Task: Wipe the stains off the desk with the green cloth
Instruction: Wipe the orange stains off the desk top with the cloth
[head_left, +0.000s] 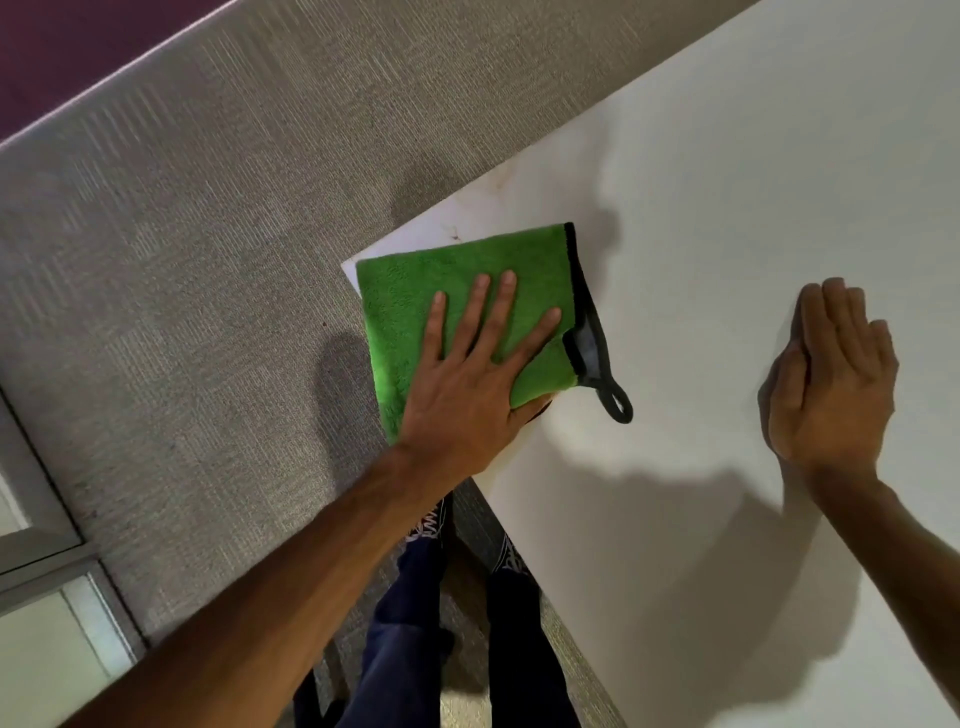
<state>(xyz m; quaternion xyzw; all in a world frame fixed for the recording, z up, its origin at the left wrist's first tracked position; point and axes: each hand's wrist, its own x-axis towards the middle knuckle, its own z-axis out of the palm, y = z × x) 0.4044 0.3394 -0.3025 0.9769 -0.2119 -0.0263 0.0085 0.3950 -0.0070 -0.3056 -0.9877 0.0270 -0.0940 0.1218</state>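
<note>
1. Cloth (467, 291) is sitting right on the desk's (727, 208) corner, around 9 o'clock from the middle of the shot. It's green, folded, with a black trim and a little black loop (618, 405) poking out at its 4 o'clock.
2. Left hand (467, 395) is flat on top of the cloth, fingers spread wide, palm pressing down. Not pinching or gripping it, just open and laid over it.
3. Right hand (836, 384) is well apart from the cloth, out at 3 o'clock, resting on bare desk with fingers straight and together. Nothing in it.
4. Faint brownish stains (457, 231) show on the white top just past the cloth's far edge, about 12 o'clock from it.
5. Grey carpet (208, 260) fills the left side, and the person's dark trousers (405, 623) show at 6 o'clock under the desk edge.
</note>
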